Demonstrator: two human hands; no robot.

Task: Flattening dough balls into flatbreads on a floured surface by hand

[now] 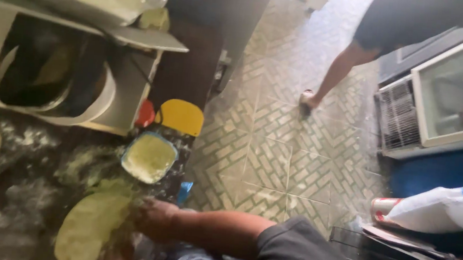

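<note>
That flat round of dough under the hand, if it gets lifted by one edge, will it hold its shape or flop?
The dough round would probably flop and stretch: it looks thin and lies flat on the floured counter. The flour may keep it from sticking. The right hand rests on its edge; lifting with both hands seems safer.

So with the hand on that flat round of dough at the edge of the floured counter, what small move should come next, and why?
Probably a slide of the dough round inward, away from the counter edge. The right hand rests on its right rim, and the round lies close to the near edge. The tub of flour sits just beyond it. The left hand is hardly in view.
</note>
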